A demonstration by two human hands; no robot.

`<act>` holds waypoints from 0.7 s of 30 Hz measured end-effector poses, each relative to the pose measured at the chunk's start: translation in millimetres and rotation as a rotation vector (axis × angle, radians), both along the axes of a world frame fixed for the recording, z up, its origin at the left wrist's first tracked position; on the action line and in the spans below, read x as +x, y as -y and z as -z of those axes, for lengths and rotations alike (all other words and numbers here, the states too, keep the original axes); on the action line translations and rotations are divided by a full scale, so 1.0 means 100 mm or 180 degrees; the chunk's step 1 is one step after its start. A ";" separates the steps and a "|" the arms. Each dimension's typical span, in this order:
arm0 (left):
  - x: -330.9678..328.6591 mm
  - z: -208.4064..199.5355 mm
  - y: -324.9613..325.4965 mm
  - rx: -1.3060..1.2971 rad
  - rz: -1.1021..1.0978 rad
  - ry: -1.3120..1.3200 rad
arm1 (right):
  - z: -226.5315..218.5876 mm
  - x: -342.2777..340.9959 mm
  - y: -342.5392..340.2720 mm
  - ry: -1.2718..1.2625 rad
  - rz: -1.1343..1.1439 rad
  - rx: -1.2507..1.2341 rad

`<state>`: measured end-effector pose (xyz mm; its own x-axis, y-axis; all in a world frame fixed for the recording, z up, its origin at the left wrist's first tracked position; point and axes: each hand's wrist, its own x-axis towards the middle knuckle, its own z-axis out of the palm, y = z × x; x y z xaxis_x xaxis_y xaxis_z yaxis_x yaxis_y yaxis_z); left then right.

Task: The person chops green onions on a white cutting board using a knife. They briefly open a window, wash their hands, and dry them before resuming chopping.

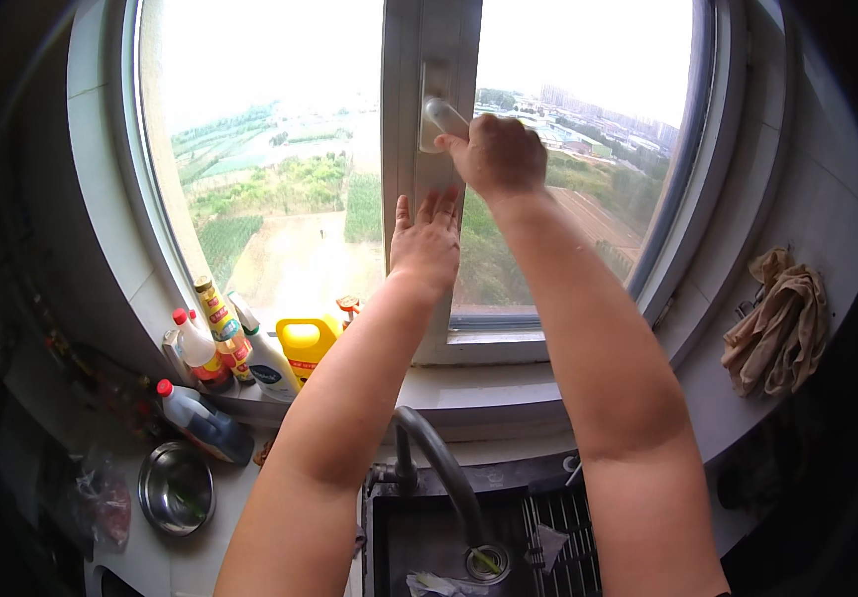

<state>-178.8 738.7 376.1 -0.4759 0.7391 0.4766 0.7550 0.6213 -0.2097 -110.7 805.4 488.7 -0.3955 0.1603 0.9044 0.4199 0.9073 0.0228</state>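
Both my arms reach up over the sink to a light-framed window. My right hand is wrapped round the window handle, which slants down to the right from its base on the frame's upright. Lower on the same upright, my left hand lies flat with its fingers stretched upward, pressed on the frame and holding nothing. The right-hand pane and the left-hand pane look out on fields and distant buildings.
Bottles and a yellow jug crowd the sill's left end. Below stand a dark bottle and a metal bowl. A curved faucet rises over the dark sink with its rack. Beige cloths hang at right.
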 end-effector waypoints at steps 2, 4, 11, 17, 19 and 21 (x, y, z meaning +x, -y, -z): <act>-0.01 0.01 -0.04 0.0052 0.0049 0.0042 | 0.16 -0.11 0.03 -0.0241 -0.0028 -0.0495; 0.01 0.03 -0.09 0.0009 0.0061 0.0113 | 0.19 -0.15 0.02 -0.0357 -0.0021 -0.0690; -0.02 0.03 -0.08 0.0167 0.0140 0.0539 | 0.20 -0.23 0.23 -0.0476 -0.0138 -0.2242; 0.08 -0.29 0.15 -0.0218 0.0343 0.0455 | 0.21 0.09 0.03 0.0105 -0.1500 -0.2607; -0.04 -0.08 0.36 0.0608 0.0849 0.0241 | 0.43 0.26 0.10 -0.0200 -0.1715 -0.2180; 0.12 0.21 0.64 0.1588 0.1298 0.0290 | 0.87 0.60 0.05 -0.0579 -0.2002 -0.2140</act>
